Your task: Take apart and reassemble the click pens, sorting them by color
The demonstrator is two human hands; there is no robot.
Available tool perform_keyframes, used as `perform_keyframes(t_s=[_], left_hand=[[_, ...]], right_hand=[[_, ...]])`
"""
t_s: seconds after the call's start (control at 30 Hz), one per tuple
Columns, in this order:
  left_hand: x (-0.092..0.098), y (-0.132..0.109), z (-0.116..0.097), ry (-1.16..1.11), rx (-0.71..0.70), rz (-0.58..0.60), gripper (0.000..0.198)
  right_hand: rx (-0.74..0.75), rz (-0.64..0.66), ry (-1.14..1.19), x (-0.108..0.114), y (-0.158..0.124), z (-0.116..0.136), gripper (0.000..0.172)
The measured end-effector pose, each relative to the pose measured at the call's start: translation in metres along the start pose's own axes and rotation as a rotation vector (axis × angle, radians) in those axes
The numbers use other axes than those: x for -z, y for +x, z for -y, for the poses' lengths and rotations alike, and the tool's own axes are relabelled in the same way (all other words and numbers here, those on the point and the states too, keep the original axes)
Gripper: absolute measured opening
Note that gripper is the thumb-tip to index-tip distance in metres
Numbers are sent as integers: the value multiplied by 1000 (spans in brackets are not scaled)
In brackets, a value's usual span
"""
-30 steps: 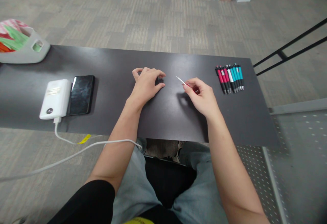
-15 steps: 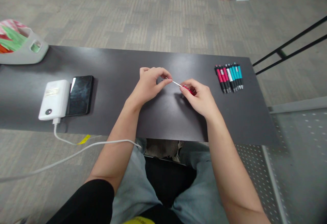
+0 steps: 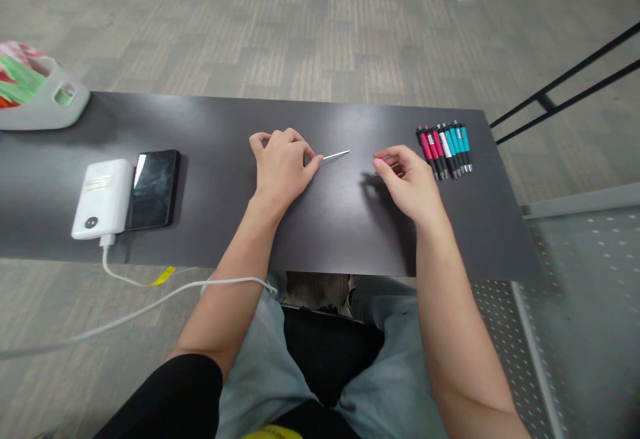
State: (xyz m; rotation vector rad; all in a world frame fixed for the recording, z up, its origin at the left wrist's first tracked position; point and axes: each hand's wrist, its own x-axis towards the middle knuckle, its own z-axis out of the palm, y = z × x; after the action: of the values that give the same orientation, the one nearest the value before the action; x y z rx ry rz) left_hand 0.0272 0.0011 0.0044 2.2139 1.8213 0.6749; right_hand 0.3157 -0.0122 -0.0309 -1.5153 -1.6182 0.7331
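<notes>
My left hand (image 3: 281, 167) rests on the black table (image 3: 225, 225) with its fingers curled, pinching the end of a thin white pen refill (image 3: 335, 155) that points right. Some way to the right, my right hand (image 3: 407, 179) is closed around a small red pen part (image 3: 384, 159), of which only a bit shows between the fingers. The two hands are apart, with bare table between them. A row of several assembled pens (image 3: 444, 149), red, white and teal with black ends, lies just right of my right hand.
A white power bank (image 3: 100, 197) with a white cable (image 3: 150, 299) and a black phone (image 3: 153, 187) lie at the table's left. A grey basket (image 3: 47, 102) with coloured contents stands at the far left corner. Black metal bars (image 3: 565, 95) run at the right.
The hands met at the middle with the refill between them, then separated. The refill has gone from my right hand to my left, and my right hand has moved right with the red part.
</notes>
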Motion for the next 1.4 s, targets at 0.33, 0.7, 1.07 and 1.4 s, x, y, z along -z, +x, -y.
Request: perform_keyframes(t_s=[0.33,0.7,1.07,1.4], left_hand=[[-4,-3,-18,52,-68,135,27],[-12,0,0,-19,-225,221,45],[-12,1,5,-52,-183,159,30],[-12,0,4,-84,-184,176,33]], right_hand=[[18,-1,47,-3,2,-3,33],[9,51,31,-8,-1,5,30],[15,136,-48,-1,-1,16,17],[16,81,-163,-17,-3,30,32]])
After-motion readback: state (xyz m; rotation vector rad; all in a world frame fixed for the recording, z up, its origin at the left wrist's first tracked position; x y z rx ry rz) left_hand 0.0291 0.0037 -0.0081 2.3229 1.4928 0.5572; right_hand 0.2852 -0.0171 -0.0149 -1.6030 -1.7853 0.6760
